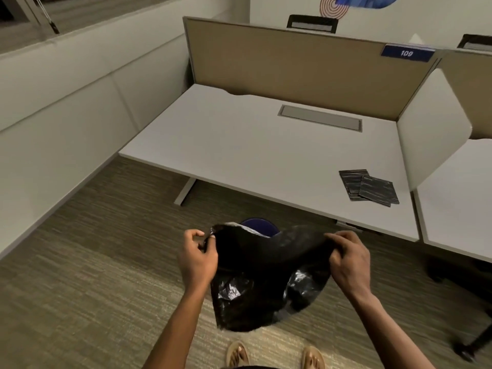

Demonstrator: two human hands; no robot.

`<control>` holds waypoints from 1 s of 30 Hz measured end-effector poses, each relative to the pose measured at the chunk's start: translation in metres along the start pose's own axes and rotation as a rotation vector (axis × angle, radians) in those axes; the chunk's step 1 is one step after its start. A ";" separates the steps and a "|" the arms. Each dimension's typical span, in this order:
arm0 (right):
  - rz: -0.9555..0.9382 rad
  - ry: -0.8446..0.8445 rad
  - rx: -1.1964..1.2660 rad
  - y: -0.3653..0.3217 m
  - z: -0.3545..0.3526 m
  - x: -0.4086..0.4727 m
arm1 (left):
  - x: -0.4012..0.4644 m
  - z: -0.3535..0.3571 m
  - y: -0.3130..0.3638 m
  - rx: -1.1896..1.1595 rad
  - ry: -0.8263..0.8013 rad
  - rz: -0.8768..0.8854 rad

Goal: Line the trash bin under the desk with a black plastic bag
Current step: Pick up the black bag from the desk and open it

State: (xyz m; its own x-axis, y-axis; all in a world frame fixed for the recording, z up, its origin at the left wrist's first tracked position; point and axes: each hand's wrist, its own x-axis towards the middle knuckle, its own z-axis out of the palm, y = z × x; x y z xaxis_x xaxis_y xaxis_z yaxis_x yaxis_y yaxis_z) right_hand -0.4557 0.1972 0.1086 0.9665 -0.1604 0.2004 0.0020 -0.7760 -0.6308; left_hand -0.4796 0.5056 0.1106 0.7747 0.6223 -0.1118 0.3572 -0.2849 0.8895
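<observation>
I hold a black plastic bag (261, 275) spread between both hands above the carpet. My left hand (197, 259) pinches its left top edge and my right hand (348, 262) grips its right top edge. The bag's mouth is stretched wide and the rest hangs crumpled below. Behind the bag, a dark blue trash bin (259, 226) peeks out on the floor in front of the white desk (253, 145); only its rim shows.
Folded black bags (368, 187) lie on the desk's right front corner. A tan partition (292, 65) with a "109" sign backs the desk. A chair base (471, 339) stands at the right. My sandalled feet (277, 355) are on the carpet.
</observation>
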 end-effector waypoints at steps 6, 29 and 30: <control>0.236 -0.118 0.108 0.008 0.020 0.007 | 0.014 0.012 -0.015 0.326 -0.084 0.204; -0.291 -0.107 0.042 0.003 0.051 -0.049 | -0.007 0.020 -0.013 0.263 -0.164 0.634; -0.233 -0.093 0.067 0.007 0.051 -0.054 | -0.008 0.019 -0.018 0.275 -0.163 0.595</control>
State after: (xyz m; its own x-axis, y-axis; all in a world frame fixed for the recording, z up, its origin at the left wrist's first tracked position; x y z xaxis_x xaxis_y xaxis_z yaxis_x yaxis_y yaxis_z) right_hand -0.4952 0.2314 0.0547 0.9574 0.0774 0.2783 0.2415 -0.7429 -0.6243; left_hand -0.4824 0.4920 0.0875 0.9416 0.1904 0.2777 -0.0516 -0.7335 0.6778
